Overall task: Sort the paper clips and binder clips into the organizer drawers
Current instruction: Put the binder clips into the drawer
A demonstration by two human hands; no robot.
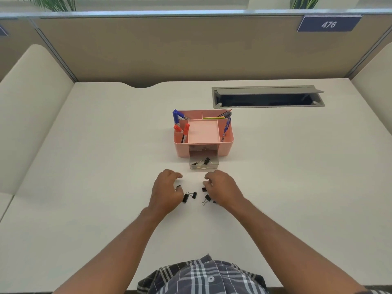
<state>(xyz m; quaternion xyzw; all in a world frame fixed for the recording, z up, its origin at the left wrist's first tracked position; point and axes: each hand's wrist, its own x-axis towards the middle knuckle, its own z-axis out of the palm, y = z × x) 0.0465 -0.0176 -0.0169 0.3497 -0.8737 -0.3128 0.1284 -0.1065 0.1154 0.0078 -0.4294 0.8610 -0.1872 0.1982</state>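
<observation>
A pink desk organizer (226, 145) stands mid-desk with a clear drawer (214, 165) pulled out at its front. The drawer holds a black binder clip (206, 160) and some small clips. Several black binder clips lie loose on the desk, two of them (189, 196) between my hands and another (206, 199) by my right hand. My left hand (167, 190) is curled over the desk with a small black clip (178, 186) at its fingertips. My right hand (222, 189) is curled too, its fingertips pinching a black clip (204, 188).
Blue and red markers (180, 126), pencils and a pen stand in the organizer's top compartments. A grey cable hatch (268, 96) lies open at the back right of the desk. Beige partition walls close off the back and sides.
</observation>
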